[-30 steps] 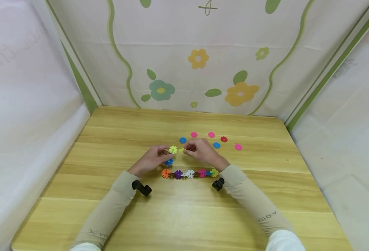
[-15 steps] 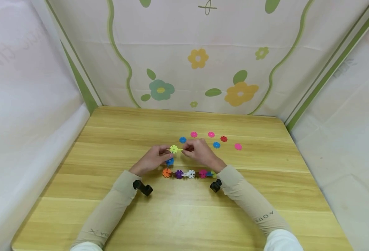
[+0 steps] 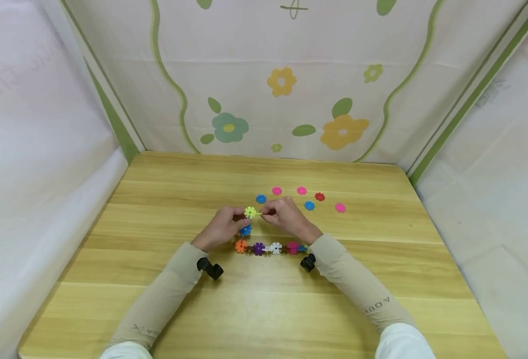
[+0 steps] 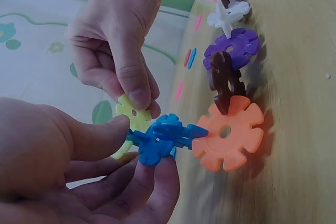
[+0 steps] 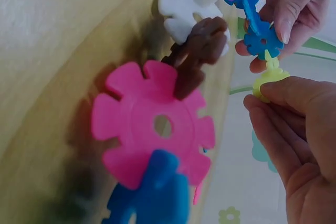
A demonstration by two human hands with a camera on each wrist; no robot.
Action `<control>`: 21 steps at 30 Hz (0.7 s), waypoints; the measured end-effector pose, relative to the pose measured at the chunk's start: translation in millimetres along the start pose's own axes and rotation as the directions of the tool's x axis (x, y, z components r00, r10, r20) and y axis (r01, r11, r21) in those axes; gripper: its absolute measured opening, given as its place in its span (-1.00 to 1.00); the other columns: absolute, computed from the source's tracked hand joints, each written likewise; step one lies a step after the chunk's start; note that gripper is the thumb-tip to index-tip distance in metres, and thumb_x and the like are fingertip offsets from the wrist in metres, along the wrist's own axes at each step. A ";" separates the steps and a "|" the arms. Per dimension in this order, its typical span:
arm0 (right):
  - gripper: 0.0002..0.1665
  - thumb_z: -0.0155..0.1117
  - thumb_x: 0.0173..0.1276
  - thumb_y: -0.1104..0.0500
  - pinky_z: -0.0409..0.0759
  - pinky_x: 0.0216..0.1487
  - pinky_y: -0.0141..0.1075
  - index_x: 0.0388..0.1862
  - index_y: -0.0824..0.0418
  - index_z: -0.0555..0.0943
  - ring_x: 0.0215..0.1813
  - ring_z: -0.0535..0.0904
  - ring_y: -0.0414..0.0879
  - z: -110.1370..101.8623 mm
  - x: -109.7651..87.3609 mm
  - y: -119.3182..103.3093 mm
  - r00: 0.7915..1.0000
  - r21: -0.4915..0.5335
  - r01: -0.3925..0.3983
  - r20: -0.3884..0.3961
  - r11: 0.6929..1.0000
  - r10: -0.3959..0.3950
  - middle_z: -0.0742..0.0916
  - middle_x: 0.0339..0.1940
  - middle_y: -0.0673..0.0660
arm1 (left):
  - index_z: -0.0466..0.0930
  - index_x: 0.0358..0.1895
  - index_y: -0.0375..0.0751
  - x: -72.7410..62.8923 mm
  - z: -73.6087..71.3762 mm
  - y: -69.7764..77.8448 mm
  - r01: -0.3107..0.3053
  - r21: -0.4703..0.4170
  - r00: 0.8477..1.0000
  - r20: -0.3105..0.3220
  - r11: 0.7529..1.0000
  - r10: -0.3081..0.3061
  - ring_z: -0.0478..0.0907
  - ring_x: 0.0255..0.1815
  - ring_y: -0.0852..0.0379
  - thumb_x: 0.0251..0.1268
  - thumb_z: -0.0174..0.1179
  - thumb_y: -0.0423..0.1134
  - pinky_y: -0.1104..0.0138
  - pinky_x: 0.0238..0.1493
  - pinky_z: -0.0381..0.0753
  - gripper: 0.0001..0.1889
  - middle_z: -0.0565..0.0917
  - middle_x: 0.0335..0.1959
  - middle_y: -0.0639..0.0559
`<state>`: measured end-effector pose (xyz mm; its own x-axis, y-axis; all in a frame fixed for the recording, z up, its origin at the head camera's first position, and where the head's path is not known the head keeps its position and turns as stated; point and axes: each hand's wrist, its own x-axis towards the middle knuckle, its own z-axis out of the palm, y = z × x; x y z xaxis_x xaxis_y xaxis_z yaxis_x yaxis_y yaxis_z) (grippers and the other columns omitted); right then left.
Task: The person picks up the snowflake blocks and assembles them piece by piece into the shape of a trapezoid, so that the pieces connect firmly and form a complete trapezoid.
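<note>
A chain of interlocking flower-shaped plastic discs bends round on the table. In its near row are an orange disc (image 3: 241, 246), a purple disc (image 3: 259, 249), a white disc (image 3: 275, 248) and a pink disc (image 5: 157, 121), with brown ones between. My left hand (image 3: 221, 228) grips the raised end, thumb and fingers about the blue discs (image 4: 157, 139) and a yellow disc (image 3: 250, 212). Between thumb and fingertips, my right hand (image 3: 287, 218) pinches a second yellow disc (image 5: 269, 82), edge-on against the first. How deep their slots interlock is hidden by the fingers.
Loose discs lie flat beyond the hands: a blue disc (image 3: 261, 199), a pink disc (image 3: 276, 191), a red disc (image 3: 319, 197) and several others. The wooden table (image 3: 255, 314) meets a patterned fabric backdrop (image 3: 246, 45) at its far edge.
My right hand has brought its yellow disc left until it meets the yellow disc at the chain's end. The chain has shifted slightly right, and its right end is now partly hidden by my wrist camera.
</note>
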<state>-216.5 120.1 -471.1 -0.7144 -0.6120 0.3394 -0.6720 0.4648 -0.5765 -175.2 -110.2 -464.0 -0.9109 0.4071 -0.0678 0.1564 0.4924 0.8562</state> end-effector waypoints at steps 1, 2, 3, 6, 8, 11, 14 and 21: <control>-0.92 0.42 0.40 0.41 0.74 -0.20 -0.49 -0.26 0.38 0.83 -0.28 0.85 -0.03 0.1 0.4 0.7 1.000 -0.001 0.010 0.003 1.000 -0.010 0.88 -0.27 0.22 | 0.69 0.19 -0.38 0.4 0.1 0.3 0.000 0.004 1.000 -0.002 1.000 0.000 0.64 -0.18 0.05 0.62 0.15 -0.35 0.27 -0.16 0.68 -0.74 0.77 -0.12 -0.16; -0.92 0.42 0.40 0.41 0.74 -0.20 -0.49 -0.26 0.39 0.83 -0.28 0.85 -0.03 0.2 0.7 1.1 1.000 0.000 0.019 0.006 1.000 -0.019 0.88 -0.27 0.23 | 0.68 0.19 -0.39 0.5 0.0 0.9 0.003 0.004 1.000 -0.001 1.000 -0.003 0.65 -0.20 0.04 0.62 0.15 -0.36 0.27 -0.18 0.69 -0.74 0.77 -0.13 -0.17; -0.92 0.42 0.40 0.41 0.74 -0.20 -0.49 -0.26 0.39 0.83 -0.28 0.85 -0.03 0.3 1.1 1.5 1.000 0.002 0.024 0.010 1.000 -0.024 0.88 -0.27 0.23 | 0.68 0.20 -0.39 0.5 -0.1 1.5 0.005 0.005 1.000 -0.001 1.000 -0.005 0.65 -0.22 0.04 0.62 0.15 -0.37 0.26 -0.18 0.69 -0.73 0.77 -0.13 -0.17; -0.93 0.43 0.40 0.39 0.73 -0.19 -0.51 -0.25 0.36 0.83 -0.27 0.85 -0.04 -0.1 1.7 1.9 1.000 -0.002 0.016 0.025 1.000 -0.016 0.88 -0.27 0.22 | 0.67 0.23 -0.39 1.2 -0.5 1.9 0.015 0.002 1.000 0.007 1.000 -0.015 0.65 -0.26 0.03 0.62 0.15 -0.36 0.21 -0.21 0.71 -0.72 0.76 -0.13 -0.17; -0.95 0.45 0.40 0.38 0.73 -0.19 -0.52 -0.25 0.34 0.83 -0.26 0.85 -0.05 -1.0 1.9 2.0 0.999 0.000 0.000 0.039 1.000 0.000 0.88 -0.25 0.22 | 0.67 0.23 -0.37 1.3 -0.9 1.7 0.031 -0.006 0.999 0.017 1.000 -0.031 0.66 -0.29 0.01 0.63 0.15 -0.33 0.16 -0.22 0.74 -0.72 0.76 -0.13 -0.17; -0.96 0.47 0.39 0.35 0.72 -0.17 -0.53 -0.23 0.31 0.82 -0.23 0.84 -0.07 -2.9 2.2 2.7 0.997 -0.002 -0.029 0.074 1.000 0.029 0.88 -0.24 0.19 | 0.68 0.20 -0.35 2.2 -1.3 -1.0 0.049 -0.023 0.999 0.023 0.999 -0.048 0.68 -0.25 0.01 0.63 0.17 -0.29 0.15 -0.20 0.77 -0.73 0.75 -0.09 -0.18; -0.94 0.47 0.41 0.32 0.73 -0.12 -0.51 -0.19 0.30 0.81 -0.18 0.84 -0.10 -8.9 0.5 5.7 0.988 0.015 -0.079 0.133 0.997 0.076 0.87 -0.21 0.17 | 0.69 0.15 -0.34 2.3 -1.0 -2.9 0.054 -0.038 0.998 0.022 0.998 -0.053 0.71 -0.14 0.01 0.61 0.20 -0.27 0.17 -0.12 0.79 -0.75 0.75 -0.03 -0.20; -0.68 0.48 0.42 0.25 0.78 0.03 -0.29 0.08 0.38 0.75 -0.02 0.81 0.01 -46.1 -13.2 21.5 0.943 -0.031 -0.252 0.215 0.967 0.252 0.84 -0.02 0.27 | 0.66 0.14 -0.33 -0.6 -2.4 -2.3 0.092 -0.094 0.995 0.041 0.991 -0.088 0.68 -0.01 -0.05 0.61 0.21 -0.26 0.12 -0.01 0.80 -0.76 0.71 0.03 -0.20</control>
<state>-230.5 167.6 -453.8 -0.8015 -0.5978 0.0148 -0.4762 0.6232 -0.6203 -175.9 -113.5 -464.7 -0.9046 0.3936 -0.1639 0.0359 0.4533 0.8906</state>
